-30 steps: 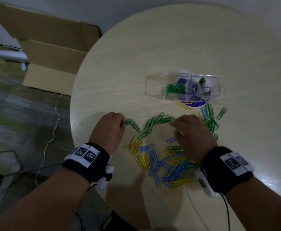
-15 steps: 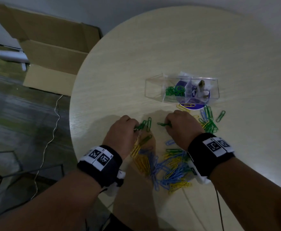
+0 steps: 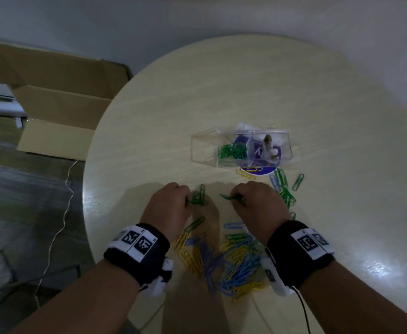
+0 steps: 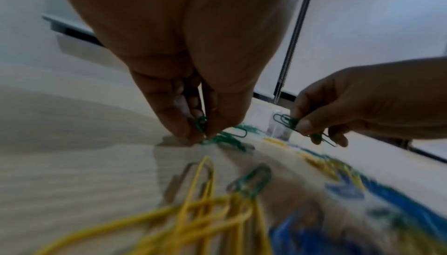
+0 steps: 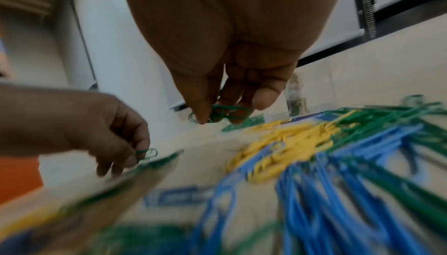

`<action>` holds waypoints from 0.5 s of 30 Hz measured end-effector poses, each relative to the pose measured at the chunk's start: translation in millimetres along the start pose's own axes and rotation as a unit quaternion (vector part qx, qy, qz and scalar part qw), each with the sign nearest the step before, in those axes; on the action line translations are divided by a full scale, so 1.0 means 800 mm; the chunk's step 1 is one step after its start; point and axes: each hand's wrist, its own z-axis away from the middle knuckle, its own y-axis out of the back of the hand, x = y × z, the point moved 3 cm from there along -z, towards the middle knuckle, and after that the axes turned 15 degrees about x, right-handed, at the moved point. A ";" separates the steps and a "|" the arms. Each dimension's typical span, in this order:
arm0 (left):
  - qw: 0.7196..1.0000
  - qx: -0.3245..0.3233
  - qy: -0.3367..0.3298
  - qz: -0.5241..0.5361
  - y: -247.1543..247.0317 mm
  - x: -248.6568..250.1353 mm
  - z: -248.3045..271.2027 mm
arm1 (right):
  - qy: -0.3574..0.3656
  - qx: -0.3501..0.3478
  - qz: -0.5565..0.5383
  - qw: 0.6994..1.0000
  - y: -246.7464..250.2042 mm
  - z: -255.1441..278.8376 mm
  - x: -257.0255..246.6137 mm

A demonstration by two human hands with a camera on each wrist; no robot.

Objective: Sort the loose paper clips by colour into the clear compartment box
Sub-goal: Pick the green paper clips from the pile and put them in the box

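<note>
A clear compartment box (image 3: 203, 147) stands on the round table (image 3: 221, 80); its middle cell holds green clips (image 3: 231, 150). A heap of blue, yellow and green paper clips (image 3: 231, 261) lies between my wrists. My left hand (image 3: 171, 203) pinches green clips (image 4: 202, 123) down at the table, among a few more green ones (image 3: 199, 196). My right hand (image 3: 253, 201) is raised a little and pinches several green clips (image 5: 227, 111), also seen as green clips (image 4: 290, 123) in the left wrist view.
More green and blue clips (image 3: 284, 186) lie right of my right hand, below the box. Yellow clips (image 3: 249, 171) rest on a purple disc (image 3: 265, 169) under the box. An open cardboard box (image 3: 60, 109) and a cable (image 3: 62, 213) are on the floor at left.
Both hands moved inward and forward toward the scattered green clips. My right hand lifted green clips off the table; my left slid right from the table's edge and gathered green clips.
</note>
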 end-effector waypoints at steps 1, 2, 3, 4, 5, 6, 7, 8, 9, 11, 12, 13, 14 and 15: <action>1.000 0.011 0.010 0.018 0.005 0.001 -0.002 | -0.029 0.021 -0.023 0.999 0.011 -0.002 0.004; 0.998 0.027 0.026 0.044 0.011 0.002 -0.006 | -0.064 0.041 -0.042 0.996 0.022 -0.005 0.009; 0.996 0.047 0.041 0.071 0.019 0.006 -0.012 | -0.095 0.062 -0.063 0.992 0.034 -0.010 0.014; 0.992 0.064 0.051 0.093 0.028 0.013 -0.019 | -0.123 0.081 -0.087 0.985 0.044 -0.016 0.019; 0.990 0.077 0.054 0.105 0.036 0.022 -0.028 | -0.145 0.101 -0.112 0.978 0.054 -0.024 0.023; 0.988 0.090 0.049 0.111 0.043 0.033 -0.038 | -0.162 0.116 -0.128 0.971 0.063 -0.035 0.025; 0.987 0.103 0.038 0.114 0.048 0.045 -0.049 | -0.173 0.125 -0.134 0.968 0.070 -0.046 0.027; 0.986 0.116 0.025 0.120 0.051 0.056 -0.061 | -0.178 0.127 -0.130 0.967 0.075 -0.058 0.027; 0.983 0.129 0.016 0.129 0.052 0.065 -0.074 | -0.178 0.126 -0.121 0.968 0.078 -0.070 0.027; 0.980 0.134 0.014 0.143 0.044 0.077 -0.096 | -0.179 0.123 -0.103 0.971 0.077 -0.092 0.025; 0.980 0.127 0.022 0.149 0.038 0.081 -0.104 | -0.184 0.118 -0.102 0.970 0.074 -0.100 0.023; 0.979 0.119 0.036 0.160 0.031 0.084 -0.110 | -0.191 0.114 -0.107 0.969 0.071 -0.105 0.020; 0.976 0.113 0.051 0.179 0.025 0.085 -0.114 | -0.195 0.110 -0.112 0.968 0.069 -0.107 0.016; 0.972 0.108 0.064 0.199 0.020 0.085 -0.116 | -0.193 0.108 -0.117 0.968 0.068 -0.108 0.013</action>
